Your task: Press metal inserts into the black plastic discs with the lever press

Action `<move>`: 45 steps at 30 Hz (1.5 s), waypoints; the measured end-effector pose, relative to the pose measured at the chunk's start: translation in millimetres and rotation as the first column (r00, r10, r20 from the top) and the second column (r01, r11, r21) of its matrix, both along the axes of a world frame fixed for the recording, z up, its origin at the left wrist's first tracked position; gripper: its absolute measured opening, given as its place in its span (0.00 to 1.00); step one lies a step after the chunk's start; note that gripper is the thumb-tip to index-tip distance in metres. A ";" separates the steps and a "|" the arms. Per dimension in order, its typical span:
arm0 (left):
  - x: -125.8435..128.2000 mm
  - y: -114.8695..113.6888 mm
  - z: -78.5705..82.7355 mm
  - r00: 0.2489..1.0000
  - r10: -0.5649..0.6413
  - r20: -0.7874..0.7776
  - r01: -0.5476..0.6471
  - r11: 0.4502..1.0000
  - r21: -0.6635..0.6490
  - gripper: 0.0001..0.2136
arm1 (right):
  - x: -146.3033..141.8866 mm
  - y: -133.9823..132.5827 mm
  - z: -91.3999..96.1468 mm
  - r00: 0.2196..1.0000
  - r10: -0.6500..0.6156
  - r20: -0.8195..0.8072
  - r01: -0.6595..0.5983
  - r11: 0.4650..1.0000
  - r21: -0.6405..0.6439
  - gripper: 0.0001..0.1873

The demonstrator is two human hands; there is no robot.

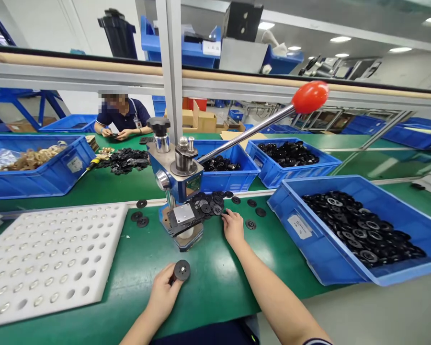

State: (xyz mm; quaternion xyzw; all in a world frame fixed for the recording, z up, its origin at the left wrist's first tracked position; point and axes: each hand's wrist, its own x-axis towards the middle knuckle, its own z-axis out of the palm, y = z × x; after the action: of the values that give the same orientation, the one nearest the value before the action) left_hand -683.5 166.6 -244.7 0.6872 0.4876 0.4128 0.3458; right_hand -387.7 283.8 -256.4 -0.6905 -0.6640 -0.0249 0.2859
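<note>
My left hand is closed around a black round part with a small bright metal centre, held low over the green bench. Beyond it stands a hand press with a long lever and a red knob; a flat metal plate lies at its base. To the right of the press, my right hand reaches the edge of a pile of thin black discs. Its fingertips are pinched at the rim of one black disc. Several more discs lie loose around the press.
A white foam tray with rows of holes, many holding metal pieces, lies left. Blue bins of black parts stand right and behind the press. Another bin holds tan pieces. Across the bench sits a co-worker. A metal post rises behind the press.
</note>
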 end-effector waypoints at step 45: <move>-2.5 -7.8 12.0 0.983 -0.185 0.000 0.185 0.981 0.053 0.10 | -120.3 -139.0 73.9 0.788 0.553 -0.271 -0.586 0.809 -0.055 0.17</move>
State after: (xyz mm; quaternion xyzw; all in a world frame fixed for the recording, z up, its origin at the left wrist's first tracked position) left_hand -686.0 158.8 -232.6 0.7374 0.4095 0.3936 0.3656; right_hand -508.0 144.7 -182.4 -0.4734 -0.8015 0.1919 0.3111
